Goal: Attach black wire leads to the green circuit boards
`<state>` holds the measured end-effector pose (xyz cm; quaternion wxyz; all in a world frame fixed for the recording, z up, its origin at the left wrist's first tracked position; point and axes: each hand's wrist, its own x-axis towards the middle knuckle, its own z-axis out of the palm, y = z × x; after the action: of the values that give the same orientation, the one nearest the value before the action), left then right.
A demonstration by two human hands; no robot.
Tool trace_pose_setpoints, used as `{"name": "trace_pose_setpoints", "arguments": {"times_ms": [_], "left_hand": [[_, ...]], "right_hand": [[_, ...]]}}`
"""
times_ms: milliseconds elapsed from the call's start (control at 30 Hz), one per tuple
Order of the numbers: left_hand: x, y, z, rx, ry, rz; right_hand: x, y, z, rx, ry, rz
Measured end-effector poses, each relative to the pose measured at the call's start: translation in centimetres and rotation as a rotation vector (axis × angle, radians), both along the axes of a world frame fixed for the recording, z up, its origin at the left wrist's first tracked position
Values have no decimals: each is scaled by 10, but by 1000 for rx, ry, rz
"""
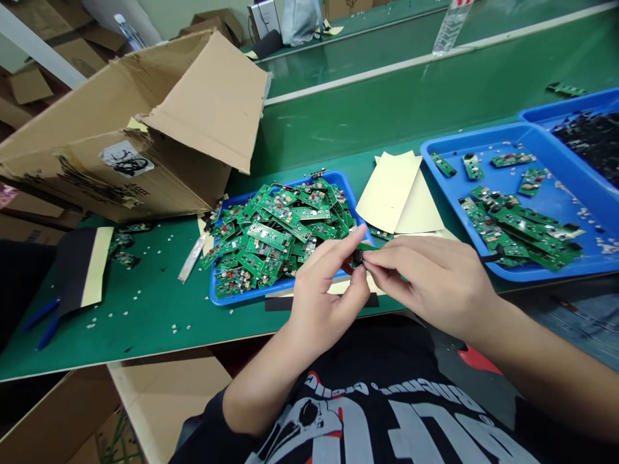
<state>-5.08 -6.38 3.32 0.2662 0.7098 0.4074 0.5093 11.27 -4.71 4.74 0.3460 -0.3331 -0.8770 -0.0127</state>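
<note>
Close in front of my chest, both hands meet over a small green circuit board (367, 247), mostly covered by fingers. My left hand (324, 290) grips the board, its index finger stretched along it and the thumb below. The fingertips of my right hand (430, 277) pinch a small black part (358, 256) against the board; its exact kind is too small to tell. Just beyond my left hand, a blue tray (215, 291) holds a heap of similar green boards (271, 235).
On the right stands a blue tray (435, 177) with loose boards, beside another tray of black parts (592, 142). Pale yellow sheets (389, 190) lie between trays. An open cardboard box (178, 174) stands left, near blue-handled tool (46, 322) and black sheet (75, 264).
</note>
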Motion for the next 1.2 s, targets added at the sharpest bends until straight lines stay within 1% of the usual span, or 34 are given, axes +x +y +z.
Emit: {"name": "trace_pose_setpoints", "arguments": {"times_ms": [133,233,367,433,500,567,600,700,767,833,900,967,1067,1133,1200], "left_hand": [[4,0,-2,28,39,25],[7,1,-4,34,59,41],[7,4,-6,-3,58,14],[7,5,-6,-41,64,1],[7,7,-5,-62,74,-11],[8,8,-5,-87,83,-34],[8,9,-5,-115,82,-47],[10,15,-9,-279,45,-88],[15,22,-14,-379,-4,-110],[24,32,-21,-406,-46,-127],[40,44,-27,-392,-76,-144],[60,59,-32,-409,-102,-163],[96,90,-37,-462,-134,-164],[120,112,-40,-467,-141,-152],[144,134,-44,-474,-140,-119]], "right_hand": [[-1,2,3,-41,9,-20],[-2,3,2,-1,10,-40],[-5,3,-2,49,-21,-71],[-6,3,-5,70,-57,-123],[-4,6,-5,77,-71,-225],[3,10,-4,10,-15,-294],[8,13,-2,-54,40,-293],[28,15,0,-246,243,-248],[45,10,-5,-318,355,-309],[62,2,-15,-386,462,-403],[79,-9,-29,-466,580,-480],[95,-20,-43,-552,706,-550],[116,-32,-61,-689,894,-625],[127,-37,-69,-729,959,-651],[135,-41,-75,-729,1003,-672]]}}
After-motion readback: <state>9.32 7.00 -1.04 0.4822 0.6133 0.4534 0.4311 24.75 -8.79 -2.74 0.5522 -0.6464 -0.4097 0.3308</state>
